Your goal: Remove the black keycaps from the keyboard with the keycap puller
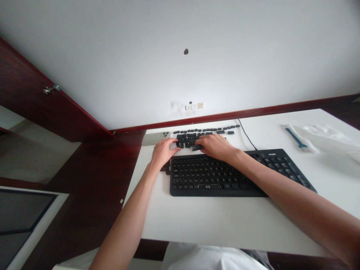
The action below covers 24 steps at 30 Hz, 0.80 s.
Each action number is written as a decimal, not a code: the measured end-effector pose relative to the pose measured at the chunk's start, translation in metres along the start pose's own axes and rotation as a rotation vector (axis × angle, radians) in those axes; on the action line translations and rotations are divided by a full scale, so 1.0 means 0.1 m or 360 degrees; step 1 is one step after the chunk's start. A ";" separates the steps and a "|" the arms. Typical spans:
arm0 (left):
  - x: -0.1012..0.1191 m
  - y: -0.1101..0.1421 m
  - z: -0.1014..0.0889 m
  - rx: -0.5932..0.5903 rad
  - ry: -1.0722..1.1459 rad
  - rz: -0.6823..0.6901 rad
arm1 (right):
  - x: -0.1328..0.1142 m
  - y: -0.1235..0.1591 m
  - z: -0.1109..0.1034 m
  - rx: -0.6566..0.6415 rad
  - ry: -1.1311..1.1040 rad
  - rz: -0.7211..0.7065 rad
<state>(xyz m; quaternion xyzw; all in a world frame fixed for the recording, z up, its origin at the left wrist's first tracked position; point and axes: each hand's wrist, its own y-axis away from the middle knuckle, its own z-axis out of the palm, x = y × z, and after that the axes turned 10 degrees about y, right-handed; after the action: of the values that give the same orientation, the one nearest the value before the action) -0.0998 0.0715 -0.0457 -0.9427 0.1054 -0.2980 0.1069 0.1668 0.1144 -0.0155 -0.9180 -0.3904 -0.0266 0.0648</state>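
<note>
Both hands work just beyond the top edge of the black keyboard (pixel 213 176), which lies flat on the white surface (pixel 225 221) with its long side facing the person. The loose black keycaps (pixel 188 139) sit beyond that top edge, in a dense heap towards the left with a thinner curved row trailing off to the right.

The left hand (pixel 164 150) is curled at the left end of the heap, with its fingertips (pixel 176 141) against the nearest keycaps, but I cannot tell whether it is gripping one. The right hand (pixel 216 147) lies over the keyboard's top edge, close to the left hand but not touching it. It seems to pinch a small dark piece (pixel 197 147), though the piece is too small and shadowed to identify with confidence.

A white smartphone (pixel 156 138) lies face down beyond the keyboard's top left corner, just beside the keycaps, and a few dark pieces (pixel 165 167) sit just off the keyboard's left end. A dark cable (pixel 246 137) rises from the keyboard's top edge and runs away past the right end of the keycap row. Well to the right of the keyboard, a blue-handled tool (pixel 295 137) rests on a white cloth (pixel 320 135).
</note>
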 end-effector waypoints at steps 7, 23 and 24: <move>0.03 0.00 0.01 -0.0001 0.0006 -0.0021 | 0.00 0.00 0.02 0.0001 0.0019 0.0036; -0.01 -0.01 0.02 -0.0004 0.0125 -0.0083 | -0.01 -0.01 0.04 0.0003 0.0028 0.0044; -0.01 -0.01 0.02 -0.0003 0.0132 -0.0076 | -0.02 -0.01 0.04 0.0003 0.0030 0.0042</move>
<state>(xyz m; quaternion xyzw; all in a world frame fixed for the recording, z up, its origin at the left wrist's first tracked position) -0.0991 0.0727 -0.0481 -0.9319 0.0875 -0.3391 0.0945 0.1648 0.1139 -0.0201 -0.9227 -0.3777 -0.0341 0.0697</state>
